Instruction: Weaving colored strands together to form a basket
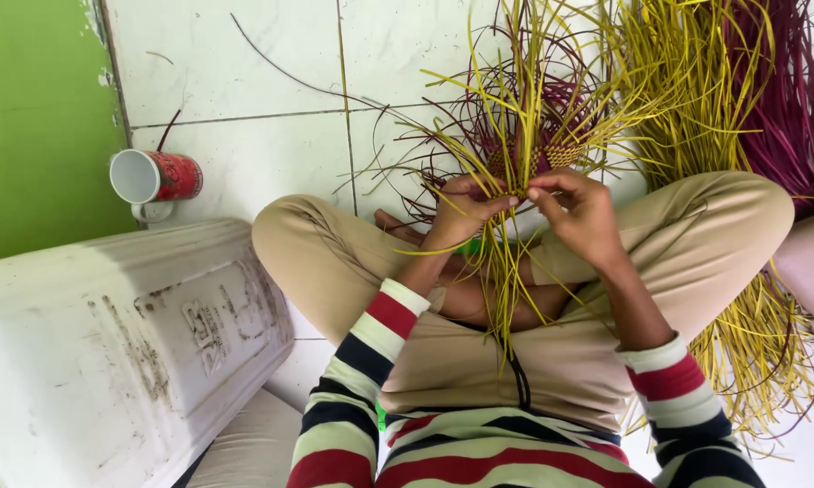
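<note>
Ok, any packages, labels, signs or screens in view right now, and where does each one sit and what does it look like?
Red mug: lies on its side on the tiled floor by the green wall, red printed outside with pale markings, white inside.
White moulded block: lower left, beside the person's knee, long and rounded, with worn raised lettering on its top.
No screens, signs or sealed packages show.
</note>
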